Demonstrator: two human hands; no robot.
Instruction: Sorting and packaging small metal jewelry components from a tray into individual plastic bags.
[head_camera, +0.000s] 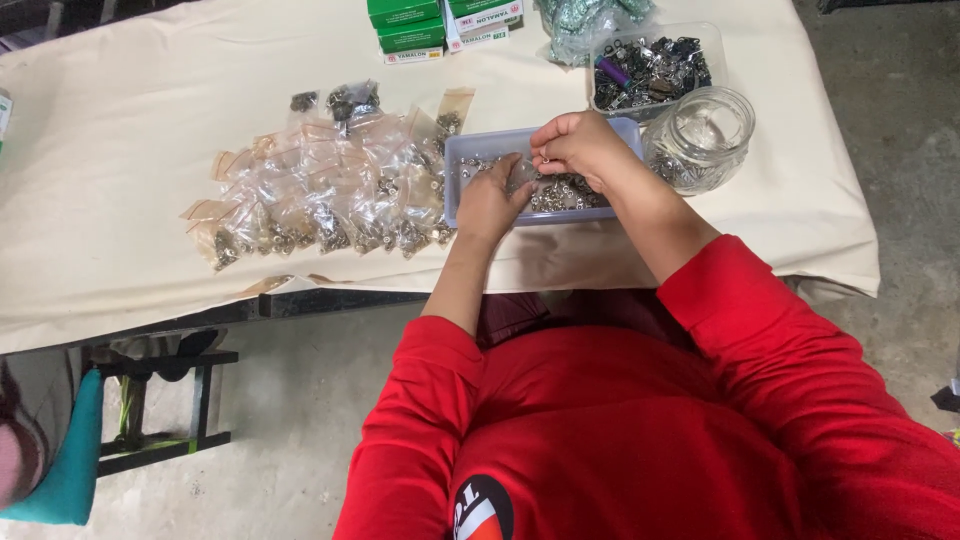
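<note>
1. Two hands work over the tray (470, 150) of small metal parts (560, 195): the left hand (490, 205) holds a small clear bag (520, 175) pinched between thumb and fingers, and the right hand (575, 145) is curled with fingertips together on what looks like a tiny part.
2. To do this well, I judge the bag mouth should be kept wide open and low over the tray — dropped parts then fall back in.
3. Hard to make out: the pinched part itself, and whether the bag mouth is open.
4. Filled bags (320, 200) lie left of the tray — contents too small to identify. The jar (705, 135) stands to the tray's right.
</note>
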